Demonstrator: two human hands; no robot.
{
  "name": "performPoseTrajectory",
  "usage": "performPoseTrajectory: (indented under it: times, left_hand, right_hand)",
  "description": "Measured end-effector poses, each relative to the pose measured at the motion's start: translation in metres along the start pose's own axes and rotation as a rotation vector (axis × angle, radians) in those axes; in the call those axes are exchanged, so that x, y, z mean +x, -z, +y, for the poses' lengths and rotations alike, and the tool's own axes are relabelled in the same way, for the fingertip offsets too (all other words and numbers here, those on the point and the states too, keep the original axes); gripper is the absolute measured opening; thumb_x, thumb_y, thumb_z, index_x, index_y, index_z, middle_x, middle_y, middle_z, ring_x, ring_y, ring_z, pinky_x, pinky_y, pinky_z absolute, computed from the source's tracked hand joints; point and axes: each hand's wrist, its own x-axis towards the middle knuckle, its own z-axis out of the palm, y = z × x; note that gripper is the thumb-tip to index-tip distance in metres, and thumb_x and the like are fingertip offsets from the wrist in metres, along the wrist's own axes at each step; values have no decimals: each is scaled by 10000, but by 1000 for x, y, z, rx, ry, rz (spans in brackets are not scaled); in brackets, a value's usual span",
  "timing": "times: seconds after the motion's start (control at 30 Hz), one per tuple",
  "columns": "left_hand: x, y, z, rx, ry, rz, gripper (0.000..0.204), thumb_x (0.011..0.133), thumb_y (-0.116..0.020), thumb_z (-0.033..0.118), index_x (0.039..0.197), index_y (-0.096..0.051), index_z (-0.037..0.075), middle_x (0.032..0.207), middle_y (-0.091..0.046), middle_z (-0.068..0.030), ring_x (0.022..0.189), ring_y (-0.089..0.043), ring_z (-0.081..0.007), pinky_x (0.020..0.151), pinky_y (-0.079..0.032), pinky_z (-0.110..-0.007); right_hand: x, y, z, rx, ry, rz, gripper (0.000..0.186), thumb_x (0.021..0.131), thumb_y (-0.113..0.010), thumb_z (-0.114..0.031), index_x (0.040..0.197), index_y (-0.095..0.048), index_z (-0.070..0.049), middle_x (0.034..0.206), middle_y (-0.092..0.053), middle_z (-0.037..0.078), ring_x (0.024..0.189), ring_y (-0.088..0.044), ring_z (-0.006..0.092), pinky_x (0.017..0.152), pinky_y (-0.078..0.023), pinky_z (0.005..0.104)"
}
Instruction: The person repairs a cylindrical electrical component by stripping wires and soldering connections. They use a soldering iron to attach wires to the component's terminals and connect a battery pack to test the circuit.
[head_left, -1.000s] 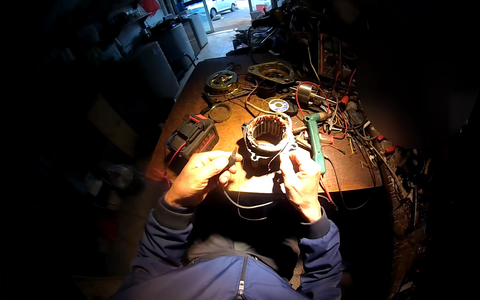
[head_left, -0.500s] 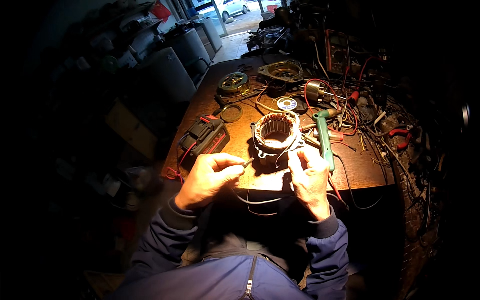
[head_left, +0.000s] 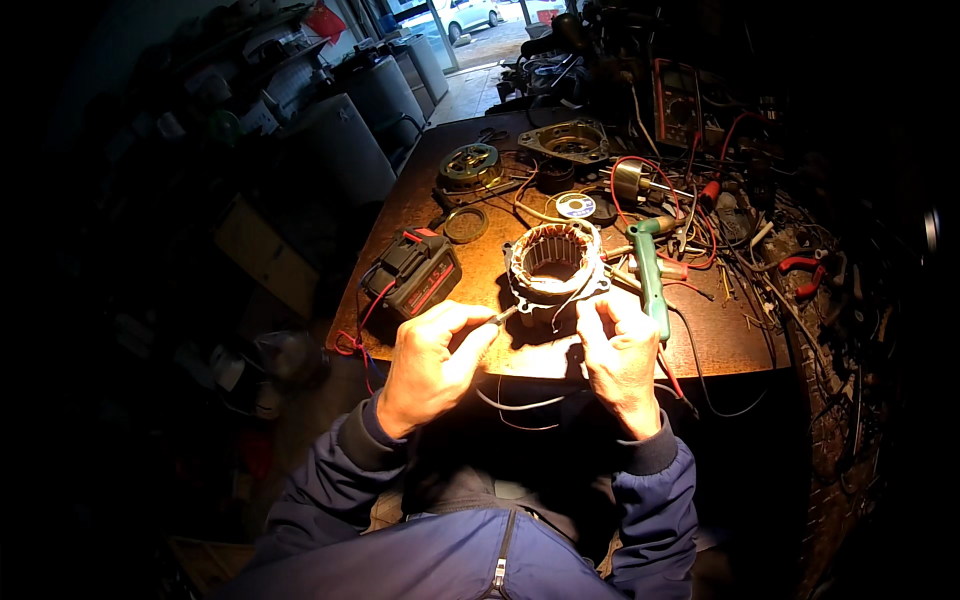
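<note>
Left hand (head_left: 437,360): pinching slim dark piece (head_left: 505,315), tip near stator (head_left: 555,250).
Right hand (head_left: 620,365): fingertips pinched at near edge, contents unclear.
Stator: upright on table (head_left: 740,350), just beyond both hands.
Progress: apparently partway; already wound, still apart from flanged casing (head_left: 590,153).

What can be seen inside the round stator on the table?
Inside the stator, vertical slots show along the far wall, with copper-coloured windings around the top. The near inner wall can't be seen; the front rim covers it.
</note>
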Motion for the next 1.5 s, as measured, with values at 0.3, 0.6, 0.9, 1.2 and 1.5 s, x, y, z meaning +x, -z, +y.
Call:
performPoseTrajectory:
  times: [0.3,0.6,0.9,1.2,1.5]
  left_hand:
    - [2,3,-9,-787,565,-348,324,1115,-608,337,1056,-706,34,820,-608,19,677,-489,-47,615,-396,-196]
    - [13,-8,-9,-694,396,-612,310,1117,-603,320,1072,-712,34,814,-571,49,695,-448,-49,623,-362,-236]
    - [-10,-35,-9,-614,216,-157,258,985,-780,71,1219,-726,-24,998,-724,-27,852,-648,-65,723,-524,-234]
    - [-6,-37,-2,-260,-98,38,261,857,-872,8,1107,-798,3,911,-758,-97,749,-686,-141,652,-524,-265]
    - [-6,-39,-5,-228,-144,15,171,871,-846,9,1034,-795,9,893,-756,-106,790,-718,-211,722,-560,-314]
  right_hand:
    - [0,9,-2,259,-27,-296,181,978,-749,-24,1150,-762,32,944,-758,42,839,-709,101,746,-566,245]
    - [0,21,-9,468,-170,-592,266,962,-766,21,1227,-756,-10,1054,-773,62,929,-735,141,834,-587,268]
    - [2,20,-15,422,-211,-463,129,922,-812,20,1050,-798,13,896,-764,55,731,-688,99,662,-548,246]
    - [2,23,-16,382,-225,-490,138,967,-785,-18,1105,-797,-9,924,-775,44,802,-701,86,707,-558,237]
    - [3,24,-14,351,-262,-537,153,975,-779,-22,1126,-778,6,951,-768,47,830,-711,93,722,-565,239]
